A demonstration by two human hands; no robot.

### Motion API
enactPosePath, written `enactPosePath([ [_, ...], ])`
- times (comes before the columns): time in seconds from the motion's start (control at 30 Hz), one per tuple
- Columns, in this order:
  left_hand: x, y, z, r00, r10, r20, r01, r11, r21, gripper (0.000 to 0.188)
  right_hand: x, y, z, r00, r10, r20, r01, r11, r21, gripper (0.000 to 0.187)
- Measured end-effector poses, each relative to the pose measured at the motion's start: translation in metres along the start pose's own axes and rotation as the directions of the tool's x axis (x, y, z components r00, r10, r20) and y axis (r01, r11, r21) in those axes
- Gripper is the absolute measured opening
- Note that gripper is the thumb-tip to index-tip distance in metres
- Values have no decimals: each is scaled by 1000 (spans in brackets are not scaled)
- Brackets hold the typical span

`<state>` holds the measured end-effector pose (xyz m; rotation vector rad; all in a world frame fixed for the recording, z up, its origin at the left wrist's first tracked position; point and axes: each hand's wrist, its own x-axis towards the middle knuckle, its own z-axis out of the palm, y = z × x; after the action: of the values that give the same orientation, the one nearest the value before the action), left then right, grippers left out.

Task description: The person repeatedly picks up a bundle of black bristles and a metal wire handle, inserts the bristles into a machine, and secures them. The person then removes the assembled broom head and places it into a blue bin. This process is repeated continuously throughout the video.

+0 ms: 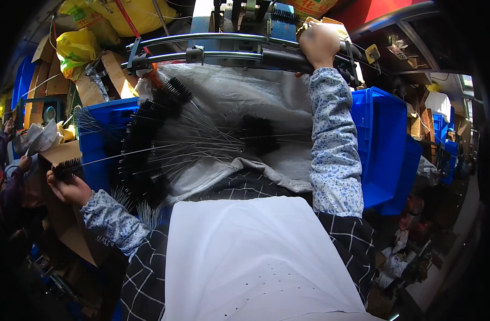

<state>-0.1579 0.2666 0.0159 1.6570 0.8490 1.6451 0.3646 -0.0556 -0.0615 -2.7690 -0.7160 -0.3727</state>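
My left hand [69, 188] is out at the left, closed around the black bristle head of a wire brush [68, 166]. The brush's thin wire stem [114, 155] points right, over a pile of similar black-bristled brushes [143, 150]. Those brushes lie on a whitish woven sheet [277, 91] over my lap, their wire stems fanning toward the middle. My right hand [320, 45] is raised in a fist at the right end of the machine's bars [229, 54]. What the fist holds is hidden; a tan, cardboard-like piece [330, 25] shows behind it.
Blue plastic bins [379, 144] stand at my right, and another blue bin [103, 115] is at the left beside an open cardboard box [68, 230]. Yellow bags [78, 51] are piled at the far left. Another person's hand [24, 163] shows at the left edge.
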Motion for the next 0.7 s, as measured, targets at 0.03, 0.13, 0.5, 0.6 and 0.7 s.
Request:
enactPosePath([
  [0.03, 1, 9, 6, 977, 212, -2, -199, 919, 340, 15, 2, 0, -5, 1000, 8, 17, -9, 999, 46, 47],
  [0.13, 13, 58, 14, 786, 508, 353, -539, 282, 794, 13, 3, -5, 2, 999, -17, -52, 24, 989, 149, 42],
  [0.5, 12, 49, -12, 936, 349, 45, -328, 818, 473, 21, 2, -44, 13, 990, -66, -125, 92, 973, 213, 34],
  [0.6, 4, 47, -9, 962, 272, 16, -263, 913, 313, 21, 1, -51, 18, 988, -58, -140, 89, 971, 224, 34],
  [0.7, 0, 44, -10, 962, 270, 28, -264, 905, 334, 21, 2, -64, 13, 991, -66, -118, 88, 976, 198, 35],
])
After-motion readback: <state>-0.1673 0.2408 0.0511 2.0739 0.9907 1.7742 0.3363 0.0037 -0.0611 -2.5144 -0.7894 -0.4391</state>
